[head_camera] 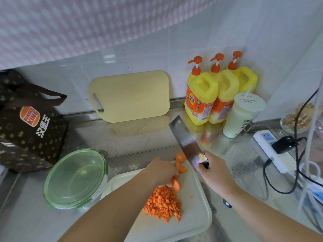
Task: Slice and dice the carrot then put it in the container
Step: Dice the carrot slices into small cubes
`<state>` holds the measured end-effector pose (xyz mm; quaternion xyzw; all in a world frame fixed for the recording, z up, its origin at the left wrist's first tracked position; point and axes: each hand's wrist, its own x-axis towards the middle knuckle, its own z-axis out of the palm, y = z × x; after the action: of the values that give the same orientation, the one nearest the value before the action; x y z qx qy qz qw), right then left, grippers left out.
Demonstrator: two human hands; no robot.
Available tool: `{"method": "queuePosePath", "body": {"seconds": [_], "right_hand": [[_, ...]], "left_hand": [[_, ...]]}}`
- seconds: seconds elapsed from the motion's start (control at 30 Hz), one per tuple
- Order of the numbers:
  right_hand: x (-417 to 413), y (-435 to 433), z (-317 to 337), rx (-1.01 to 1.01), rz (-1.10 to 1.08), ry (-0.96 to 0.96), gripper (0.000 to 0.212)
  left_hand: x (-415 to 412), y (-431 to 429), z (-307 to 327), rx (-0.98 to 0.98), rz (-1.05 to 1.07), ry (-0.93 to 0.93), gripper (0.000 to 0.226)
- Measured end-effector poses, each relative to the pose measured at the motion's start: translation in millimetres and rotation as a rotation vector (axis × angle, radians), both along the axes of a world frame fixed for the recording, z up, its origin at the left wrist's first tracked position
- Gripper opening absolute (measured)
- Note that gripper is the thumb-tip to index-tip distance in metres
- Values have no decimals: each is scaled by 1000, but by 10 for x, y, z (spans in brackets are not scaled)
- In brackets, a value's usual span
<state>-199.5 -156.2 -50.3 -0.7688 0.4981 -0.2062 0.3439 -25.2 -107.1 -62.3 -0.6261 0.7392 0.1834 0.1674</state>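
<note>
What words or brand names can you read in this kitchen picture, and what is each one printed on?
"BURGER KING" and "汉堡王": brown bag.
"CHAFALLS TEA": drink cup lid.
Labels on the yellow bottles and the sticker on the knife: too blurred to read.

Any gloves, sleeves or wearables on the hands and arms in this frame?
No gloves on the left hand or right hand, no sleeves on the left forearm or right forearm within the frame. No rings or watch visible. A small dark item with a pale dot shows by the right wrist; can't tell if it's worn.
</note>
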Motion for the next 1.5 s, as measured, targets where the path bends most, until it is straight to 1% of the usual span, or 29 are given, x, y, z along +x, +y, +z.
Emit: {"method": "queuePosePath", "body": {"seconds": [0.17, 0.23, 0.3, 0.4, 0.43, 0.5, 0.6, 0.63, 0.73, 0.8, 0.93, 1.03, 1.1, 1.23, 1.27, 1.37, 1.5], "right_hand": [[-6, -16, -6, 10, -7, 1, 10], [-11, -14, 4, 14, -5, 0, 15], [-16, -12, 17, 19, -8, -15, 26], [-48, -22, 38, 6, -36, -28, 33], [-61, -26, 46, 7, -50, -26, 33], [-89, -35, 56, 20, -74, -24, 31], [-122, -34, 52, 31, -93, -31, 31], [-129, -35, 45, 30, -95, -31, 31], [-142, -26, 33, 24, -81, -22, 31], [-147, -18, 29, 13, -78, -7, 29], [-138, -9, 16, 16, -84, 12, 24], [-138, -1, 25, 20, -74, 10, 28], [-150, 3, 24, 29, -74, 0, 20], [-184, -1, -5, 30, -72, -13, 6], [-191, -2, 0, 41, -76, -20, 6], [-216, -6, 21, 68, -92, -50, 21], [-255, 11, 54, 67, -94, -54, 25]], "left_hand": [[27, 25, 4, 1, -8, 17, 23], [60, -16, 26, 5, 25, 54, 21], [111, -99, 128, -9, 37, 78, 20], [155, -227, 322, -109, -75, 104, 20], [154, -249, 326, -181, -195, 35, 19], [106, -265, 285, -263, -256, -50, 17], [19, -260, 28, -309, -179, -131, 23], [8, -254, -52, -295, -185, -154, 24], [-27, -215, -169, -219, -169, -77, 19], [-36, -219, -195, -246, -182, -62, 18], [-93, -297, -142, -173, -150, -77, 24], [-157, -341, -82, -124, -123, -86, 28], [-213, -361, -46, -116, -117, -109, 33], [-331, -390, -30, -102, -143, -236, 32], [-354, -403, -27, -85, -133, -245, 33], [-397, -447, -35, -50, -101, -245, 38], [-441, -518, -150, -27, -73, -262, 43]]}}
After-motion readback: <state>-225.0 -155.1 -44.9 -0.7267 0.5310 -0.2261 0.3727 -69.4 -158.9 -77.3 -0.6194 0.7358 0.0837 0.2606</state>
